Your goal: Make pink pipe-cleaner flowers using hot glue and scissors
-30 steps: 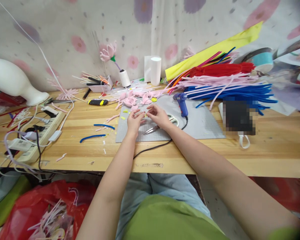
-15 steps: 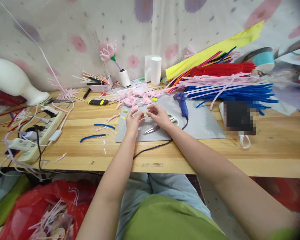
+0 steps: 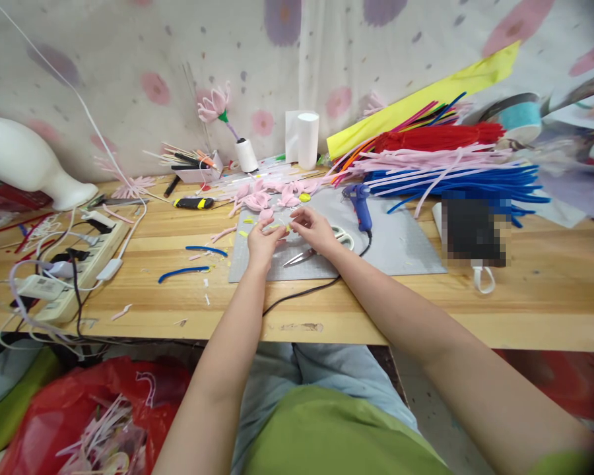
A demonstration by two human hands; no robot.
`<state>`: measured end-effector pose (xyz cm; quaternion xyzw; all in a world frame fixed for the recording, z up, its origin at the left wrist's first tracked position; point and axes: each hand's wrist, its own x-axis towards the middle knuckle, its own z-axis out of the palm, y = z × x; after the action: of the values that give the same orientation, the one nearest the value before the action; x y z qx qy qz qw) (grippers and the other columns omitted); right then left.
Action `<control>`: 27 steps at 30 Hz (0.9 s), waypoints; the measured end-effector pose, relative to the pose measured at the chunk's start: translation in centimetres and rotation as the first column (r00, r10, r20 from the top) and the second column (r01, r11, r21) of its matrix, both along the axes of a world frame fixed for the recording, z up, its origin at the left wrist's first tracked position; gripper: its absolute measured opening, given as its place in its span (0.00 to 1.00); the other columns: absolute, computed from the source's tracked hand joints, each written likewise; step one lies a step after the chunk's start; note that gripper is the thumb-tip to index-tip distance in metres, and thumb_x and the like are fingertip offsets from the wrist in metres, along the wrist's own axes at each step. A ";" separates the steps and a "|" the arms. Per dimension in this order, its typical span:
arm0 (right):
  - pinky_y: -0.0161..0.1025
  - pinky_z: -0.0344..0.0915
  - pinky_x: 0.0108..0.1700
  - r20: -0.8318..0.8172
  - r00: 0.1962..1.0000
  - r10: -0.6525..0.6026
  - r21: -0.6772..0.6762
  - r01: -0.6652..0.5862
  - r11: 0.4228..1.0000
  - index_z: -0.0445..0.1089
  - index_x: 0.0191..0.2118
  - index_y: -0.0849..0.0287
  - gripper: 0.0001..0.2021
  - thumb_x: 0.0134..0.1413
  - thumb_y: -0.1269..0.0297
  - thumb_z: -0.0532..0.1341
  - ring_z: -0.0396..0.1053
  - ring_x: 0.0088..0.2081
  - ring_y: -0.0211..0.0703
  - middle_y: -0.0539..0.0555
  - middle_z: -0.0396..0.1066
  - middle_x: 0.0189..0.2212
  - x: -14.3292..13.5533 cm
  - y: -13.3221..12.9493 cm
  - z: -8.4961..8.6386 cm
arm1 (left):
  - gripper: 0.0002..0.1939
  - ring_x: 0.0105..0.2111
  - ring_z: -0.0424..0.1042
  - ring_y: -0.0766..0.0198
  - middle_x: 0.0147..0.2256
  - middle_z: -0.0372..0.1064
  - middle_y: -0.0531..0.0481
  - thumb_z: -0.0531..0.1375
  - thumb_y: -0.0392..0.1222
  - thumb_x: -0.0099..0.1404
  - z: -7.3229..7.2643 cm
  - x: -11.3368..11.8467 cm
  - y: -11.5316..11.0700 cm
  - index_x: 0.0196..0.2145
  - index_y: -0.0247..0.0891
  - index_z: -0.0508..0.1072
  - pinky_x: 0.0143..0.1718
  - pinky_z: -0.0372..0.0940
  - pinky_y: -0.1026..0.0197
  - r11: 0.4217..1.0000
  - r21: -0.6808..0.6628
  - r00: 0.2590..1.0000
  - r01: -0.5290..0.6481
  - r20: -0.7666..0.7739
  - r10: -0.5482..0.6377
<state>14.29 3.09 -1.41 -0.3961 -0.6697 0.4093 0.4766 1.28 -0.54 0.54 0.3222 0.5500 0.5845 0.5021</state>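
Note:
Above the grey mat [image 3: 400, 251], my left hand [image 3: 264, 243] and my right hand [image 3: 311, 229] nearly meet at the fingertips. A small yellow piece [image 3: 288, 228] shows between them; both hands look pinched on it. Scissors with pale handles [image 3: 344, 237] lie under my right wrist, blades pointing left. Pink fuzzy petals [image 3: 257, 200] and a small yellow coil [image 3: 304, 197] are just beyond my fingers. Small yellow bits [image 3: 243, 233] lie left of my left hand. The blue glue gun [image 3: 359, 206] rests on the mat to the right.
Pink, red and blue fuzzy stems [image 3: 455, 185] are piled at the back right. A power strip [image 3: 86, 264] with cables lies left. Two blue stem pieces [image 3: 184, 271], a yellow-black cutter [image 3: 193, 202] and a pink flower in a white holder [image 3: 246, 156] are also there.
My left hand's fingers have shifted slightly, and the yellow piece is less visible between the fingertips. The surrounding objects have not moved.

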 end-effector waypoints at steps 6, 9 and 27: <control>0.38 0.63 0.35 0.007 1.000 0.027 0.004 -0.027 1.000 0.64 0.36 0.57 0.09 0.46 0.61 0.58 0.67 0.28 0.37 0.48 0.68 0.25 0.0 0.1 -0.3 | 0.24 0.27 0.75 0.62 0.26 0.71 0.52 0.66 0.33 0.46 -0.2 0.2 0.0 0.40 0.36 0.62 0.32 0.69 0.59 0.999 0.024 0.999 -0.045 0.022 0.045; 0.38 0.63 0.35 0.009 1.000 0.030 0.008 -0.030 1.000 0.64 0.36 0.57 0.09 0.47 0.62 0.58 0.67 0.29 0.37 0.48 0.68 0.25 0.0 0.1 -0.3 | 0.26 0.28 0.75 0.62 0.26 0.71 0.52 0.67 0.32 0.45 -0.2 0.3 -0.1 0.39 0.37 0.59 0.34 0.69 0.57 0.998 0.010 0.997 -0.062 0.035 0.062; 0.39 0.63 0.36 -0.020 0.999 0.042 -0.005 -0.042 0.999 0.63 0.37 0.56 0.10 0.47 0.62 0.57 0.67 0.28 0.37 0.47 0.69 0.26 -0.1 -0.2 0.0 | 0.25 0.29 0.73 0.65 0.27 0.69 0.53 0.64 0.30 0.49 0.2 1.4 0.0 0.37 0.40 0.52 0.33 0.69 0.59 0.987 -0.067 0.983 -0.145 0.106 0.152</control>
<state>14.21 2.93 -1.38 -0.3791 -0.6720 0.4249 0.4735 2.73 -0.51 0.74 0.2323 0.5608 0.6206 0.4963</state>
